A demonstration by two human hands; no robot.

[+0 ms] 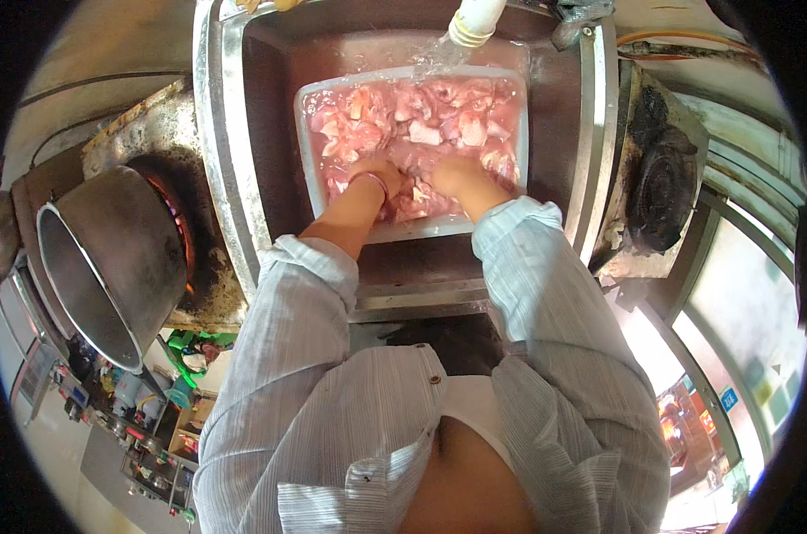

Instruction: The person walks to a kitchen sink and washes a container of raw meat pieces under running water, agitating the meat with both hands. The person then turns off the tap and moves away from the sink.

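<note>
A white plastic tub stands in a deep metal sink, filled with pinkish water and chopped raw meat. Several pieces have pale, bumpy skin like poultry. My left hand, with a thin band at its wrist, is sunk among the pieces in the near half of the tub. To its right, my right hand is also down in the meat. Water and meat hide the fingers of both, so their grip is not visible. From a white pipe at the far edge, water runs into the tub.
On the left, a large metal pot, tilted-looking in this view, sits over a burner with a glowing flame. A blackened burner stands right of the sink. A green basket and gas cylinders are lower left.
</note>
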